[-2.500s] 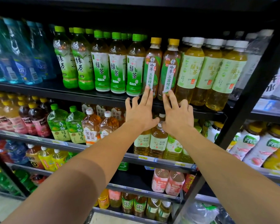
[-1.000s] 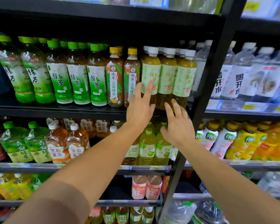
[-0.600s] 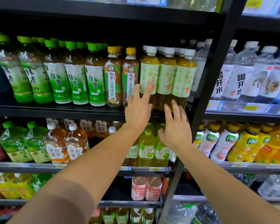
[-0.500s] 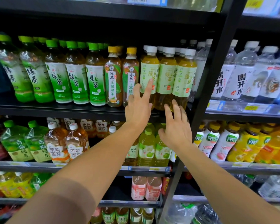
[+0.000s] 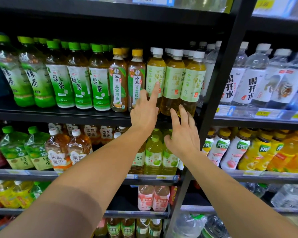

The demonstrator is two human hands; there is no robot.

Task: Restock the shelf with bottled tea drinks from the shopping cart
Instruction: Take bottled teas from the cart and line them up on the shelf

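Tea bottles [image 5: 173, 81] clear plastic, cylindrical; left hand [image 5: 144, 112] touching label.

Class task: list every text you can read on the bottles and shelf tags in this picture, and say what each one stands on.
"绿茶": green-cap bottles
"绿茶": white-cap bottles
"冷萃 玉露绿茶": yellow-cap bottles
"喝开水": water bottles
"茉莉蜜茶": orange tea bottles
"青梅绿茶": lower green-cap bottles
Price tags: too blurred to read.
Small print on all labels: unreadable.

Left hand [image 5: 144, 114] covers the base of one white-capped tea bottle [image 5: 155, 79]. Rear bottle rows unreadable. Price tags [image 5: 263, 113] blurred
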